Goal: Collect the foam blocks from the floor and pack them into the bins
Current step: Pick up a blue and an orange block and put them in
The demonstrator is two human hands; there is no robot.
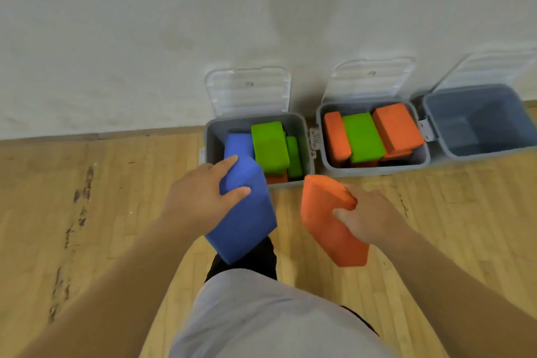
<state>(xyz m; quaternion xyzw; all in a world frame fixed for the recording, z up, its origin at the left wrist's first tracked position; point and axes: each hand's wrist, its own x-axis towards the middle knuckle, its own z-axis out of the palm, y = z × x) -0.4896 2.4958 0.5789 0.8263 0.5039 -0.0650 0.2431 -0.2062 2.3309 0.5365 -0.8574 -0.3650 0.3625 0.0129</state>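
Note:
My left hand (200,197) grips a blue foam block (245,221), held tilted just in front of the left grey bin (210,136). That bin holds a blue block (239,144), two green blocks (270,144) and an orange one low at the front. My right hand (369,218) grips an orange foam block (325,221), held above the floor before the gap between the left and middle bins. The middle bin (422,158) is packed with orange blocks (396,128) and a green block (363,136). The right bin (476,122) has nothing in it.
All three bins stand against a pale wall (174,38) with clear hinged lids (248,90) leaning back on it. The wooden floor (101,197) has dark scuff marks at the left. My grey shorts and a dark shoe fill the bottom centre.

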